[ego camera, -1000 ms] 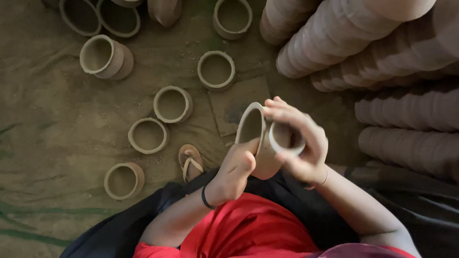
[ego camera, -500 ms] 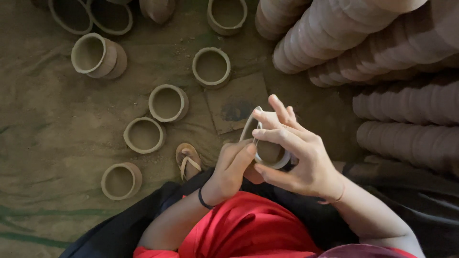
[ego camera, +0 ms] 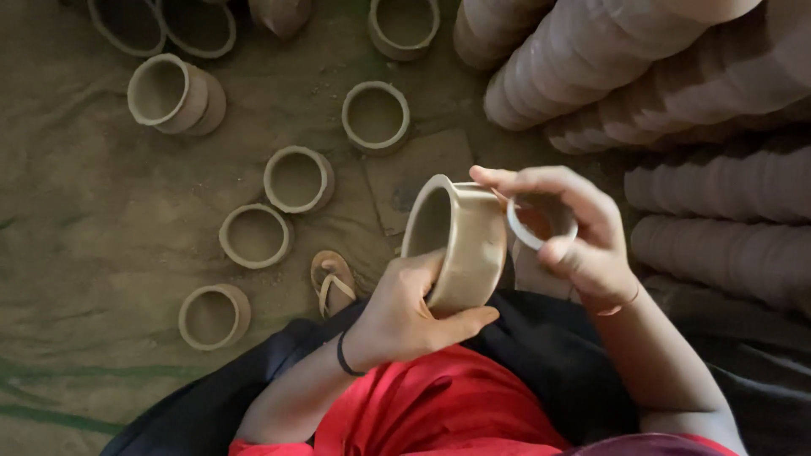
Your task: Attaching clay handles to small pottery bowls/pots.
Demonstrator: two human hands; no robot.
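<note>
Sideways, clay pot [ego camera: 460,245] cupped in left hand [ego camera: 405,317] — right hand [ego camera: 583,241] grip pinching clay ring [ego camera: 541,221] beside it

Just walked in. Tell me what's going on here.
A person seated on the ground holds a pale clay pot tipped on its side. The left hand cups its base from below, while the right hand grips a thin ring at the pot's far end. More open clay pots stand on the cloth-covered floor, a sandal lies beside them, and stacked rows of pots fill the right side.
</note>
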